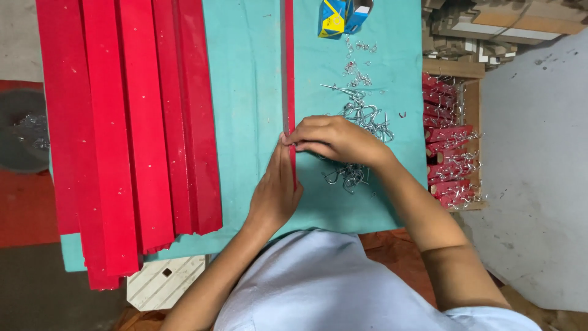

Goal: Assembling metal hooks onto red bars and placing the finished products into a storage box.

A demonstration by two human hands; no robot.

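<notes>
A teal cloth (245, 122) covers the tabletop from edge to edge, and everything sits on it. Biggest of all on the left is a stack of long red strips (128, 122), laid side by side and overlapping, their near ends ragged and hanging past the cloth's front edge. Over on the right, beyond the cloth, there's a wooden box (456, 141) packed with short red pieces that bristle with metal hooks. In the middle runs a single red strip (288, 67), thin, standing on edge, going straight away from the person towards the far side of the cloth. Both hands are on its near end. The left hand (275, 193) lies flat along the strip's left side, fingers straight and together, pressed against it. The right hand (334, 140) comes in from the right, curled, its fingertips pinched onto the strip just where the left hand's fingertips end. Right behind that right hand, touching its knuckles, sprawls a loose pile of silver metal hooks (364, 116), trailing off in scattered ones towards the far side and a few more beneath the wrist. Smallest item, at the top edge: a little blue and yellow carton (340, 15), lying open, just beyond the farthest hooks.
</notes>
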